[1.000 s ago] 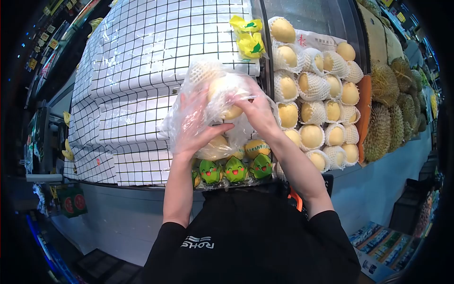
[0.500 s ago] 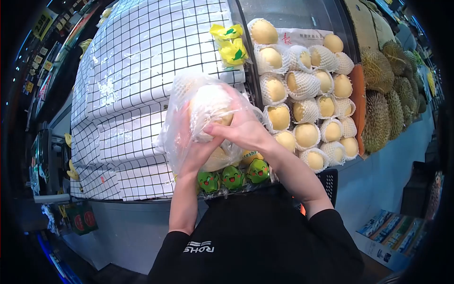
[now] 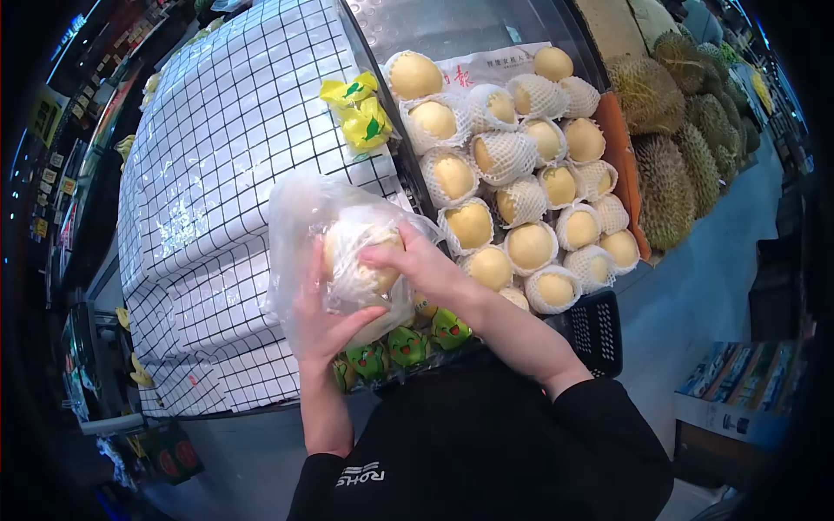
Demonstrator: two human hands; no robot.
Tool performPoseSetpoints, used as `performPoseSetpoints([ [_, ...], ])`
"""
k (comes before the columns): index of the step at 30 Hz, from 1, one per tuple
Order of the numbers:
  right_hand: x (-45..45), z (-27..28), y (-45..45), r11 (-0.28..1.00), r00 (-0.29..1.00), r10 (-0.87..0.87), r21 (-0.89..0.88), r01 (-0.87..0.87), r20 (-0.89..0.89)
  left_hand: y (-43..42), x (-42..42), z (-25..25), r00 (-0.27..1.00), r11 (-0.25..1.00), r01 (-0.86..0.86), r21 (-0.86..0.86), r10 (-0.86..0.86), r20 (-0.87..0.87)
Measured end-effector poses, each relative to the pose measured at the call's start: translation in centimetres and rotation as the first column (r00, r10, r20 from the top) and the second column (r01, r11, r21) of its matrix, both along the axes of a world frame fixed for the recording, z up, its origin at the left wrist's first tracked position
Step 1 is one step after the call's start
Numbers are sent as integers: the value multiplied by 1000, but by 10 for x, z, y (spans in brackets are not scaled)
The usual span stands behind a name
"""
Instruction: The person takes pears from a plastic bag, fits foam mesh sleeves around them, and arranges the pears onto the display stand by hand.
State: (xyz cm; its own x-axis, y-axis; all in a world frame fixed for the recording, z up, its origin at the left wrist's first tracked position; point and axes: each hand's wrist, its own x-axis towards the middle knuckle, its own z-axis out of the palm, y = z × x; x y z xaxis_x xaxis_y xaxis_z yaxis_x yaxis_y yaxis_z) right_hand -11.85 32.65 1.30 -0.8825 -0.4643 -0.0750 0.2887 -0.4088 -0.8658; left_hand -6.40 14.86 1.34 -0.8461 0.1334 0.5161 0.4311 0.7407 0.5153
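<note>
A clear plastic bag (image 3: 291, 226) hangs around a pale yellow fruit (image 3: 365, 252) partly wrapped in white foam netting. From the left, my left hand (image 3: 326, 317) cups the bag and fruit, with its thumb apart. My right hand (image 3: 404, 260) closes on the fruit from the right, its thumb across the netting and its other fingers mostly hidden. More pale yellow fruit shows through the lower part of the bag. Just below the bag sit packs with green smiling faces (image 3: 408, 346).
Rows of netted yellow fruit (image 3: 530, 246) fill the display to the right, beside an orange-brown box edge (image 3: 621, 165) and durians (image 3: 665, 187). A checked cloth (image 3: 217, 156) covers the left side, with a yellow wrapped pack (image 3: 360, 113) at its edge. A black basket (image 3: 598, 330) stands at lower right.
The view has shifted, so the display appears further left. Both hands and the bagged fruit sit lower and further left in view. My right thumb now presses over the netting.
</note>
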Motion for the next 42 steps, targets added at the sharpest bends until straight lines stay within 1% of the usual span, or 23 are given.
performPoseSetpoints([
  [1,1,2,4,998,999,3,-65,0,44,-1,1,-7,983,941,58,332,-112,144],
  [2,4,3,9,992,996,11,-130,1,92,-1,4,-11,935,774,47,631,-256,244],
  [3,13,3,14,991,991,34,-136,-16,132,-3,14,-15,930,779,4,627,-233,283],
  [5,14,13,28,999,999,32,-16,-32,4,-3,9,-12,870,589,60,806,-427,247],
  [7,20,8,30,999,999,38,-37,-38,0,15,14,-2,858,566,-25,824,-410,308],
  [9,23,6,37,988,995,31,153,-15,-97,20,13,-4,835,642,-19,767,-412,365],
  [11,27,4,40,988,996,44,153,-32,-77,20,13,-6,806,663,-10,749,-438,398],
  [13,28,5,44,971,973,92,236,-40,-210,27,14,-8,785,553,-14,833,-510,351],
  [14,29,3,45,971,974,93,235,-42,-208,30,15,-9,785,553,-16,833,-509,353],
  [16,29,-2,48,937,938,128,350,-8,-322,35,18,-10,757,482,-47,875,-555,346],
  [20,30,12,60,910,915,196,413,-36,-352,47,26,-5,740,485,-74,872,-559,374],
  [22,32,16,64,908,898,209,418,-32,-386,57,32,-5,749,364,-140,921,-569,339],
  [23,33,14,66,910,899,209,413,-35,-385,61,34,-4,750,368,-143,919,-565,343],
  [25,37,12,69,931,909,150,365,3,-389,67,38,-4,701,233,-208,950,-642,311],
  [26,39,11,70,933,910,149,361,1,-387,69,40,-5,701,238,-211,948,-639,316],
  [27,42,11,72,934,906,111,355,45,-408,71,42,-7,691,177,-300,937,-637,341],
  [29,44,14,76,935,901,73,345,88,-427,72,44,-13,678,119,-387,915,-635,369],
  [31,46,22,82,879,935,118,472,58,-333,72,45,-19,641,-159,-399,903,-753,150],
  [34,45,22,87,890,933,92,449,80,-349,79,48,-26,666,-194,-350,916,-739,98],
  [38,44,13,91,919,932,80,388,69,-355,83,48,-29,684,-159,-331,930,-720,120],
  [39,43,11,92,932,932,80,357,55,-353,86,48,-24,699,-68,-321,945,-691,188],
  [41,43,10,95,945,934,77,323,43,-349,89,45,-18,711,27,-314,949,-656,254],
  [42,42,10,97,954,948,113,299,-20,-296,91,43,-16,745,168,-258,952,-592,306],
])
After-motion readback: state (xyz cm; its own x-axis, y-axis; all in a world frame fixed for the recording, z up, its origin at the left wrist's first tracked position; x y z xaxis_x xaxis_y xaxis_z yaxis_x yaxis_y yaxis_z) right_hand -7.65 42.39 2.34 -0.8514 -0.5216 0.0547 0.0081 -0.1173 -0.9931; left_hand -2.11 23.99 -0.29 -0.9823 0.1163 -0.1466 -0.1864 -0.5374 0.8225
